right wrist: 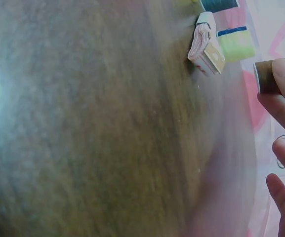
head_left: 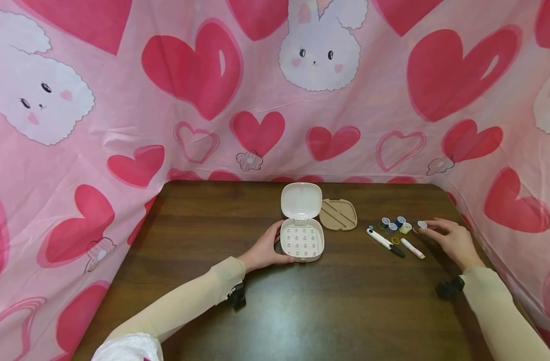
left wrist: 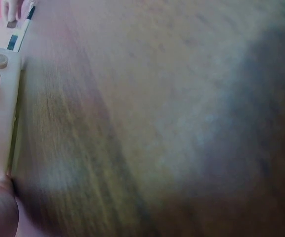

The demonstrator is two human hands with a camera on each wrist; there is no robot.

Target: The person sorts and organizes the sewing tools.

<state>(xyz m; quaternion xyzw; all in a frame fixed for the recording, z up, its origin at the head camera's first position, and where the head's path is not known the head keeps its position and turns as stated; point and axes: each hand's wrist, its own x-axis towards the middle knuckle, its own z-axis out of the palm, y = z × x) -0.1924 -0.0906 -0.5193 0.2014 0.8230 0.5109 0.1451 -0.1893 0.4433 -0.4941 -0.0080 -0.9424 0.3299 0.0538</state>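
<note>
At three o'clock from the open case, the right hand pinches a small spool between curled fingertips, beside the other spools. Opposite, the left hand cups the case's nine-o'clock edge, steadying it.

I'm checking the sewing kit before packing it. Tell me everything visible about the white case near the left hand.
The white case looks like smooth plastic with rounded corners. It lies open on the dark wooden table, its lid hinged back and standing up behind the base. The base holds rows of small round pegs with nothing on them. The left hand grips its left side. A tan insert lies right beside the lid.
</note>
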